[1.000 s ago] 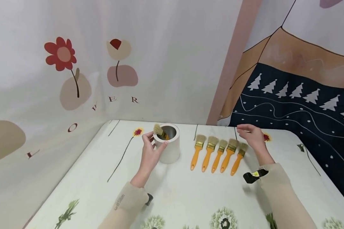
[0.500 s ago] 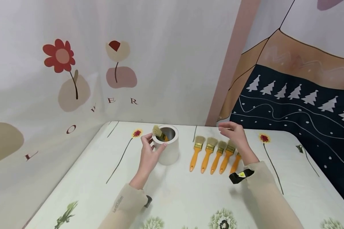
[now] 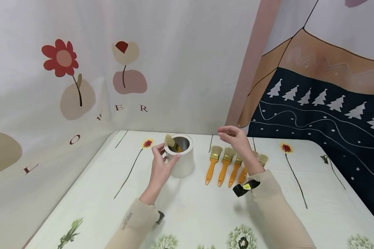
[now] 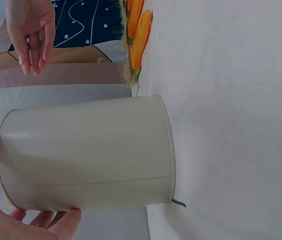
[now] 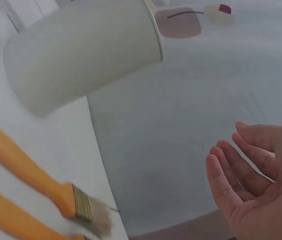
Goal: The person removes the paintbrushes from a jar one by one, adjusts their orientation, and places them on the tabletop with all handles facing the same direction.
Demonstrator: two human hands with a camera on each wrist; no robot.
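A white can [image 3: 184, 165] stands upright on the table, its dark metal inside showing from above. My left hand [image 3: 162, 168] grips it near the top, thumb by the rim and fingers along the left side. One paintbrush [image 3: 171, 142] leans in the can, bristles up over the left rim. To the right of the can, several more paintbrushes [image 3: 212, 167] lie in a row, orange handles toward me. Above that row my right hand [image 3: 239, 142] hovers with nothing in it, partly covering the brushes. In the right wrist view its fingers [image 5: 224, 187] bend loosely, thumb apart.
A white cloth with printed flowers covers the table [image 3: 187, 207]. Behind its far edge hangs a pale curtain [image 3: 180, 76] with flower prints. A dark blue fabric with white trees [image 3: 318, 114] hangs at the right.
My right hand has moved left, from beyond the right end of the brush row to over its middle. My left hand keeps its hold on the can.
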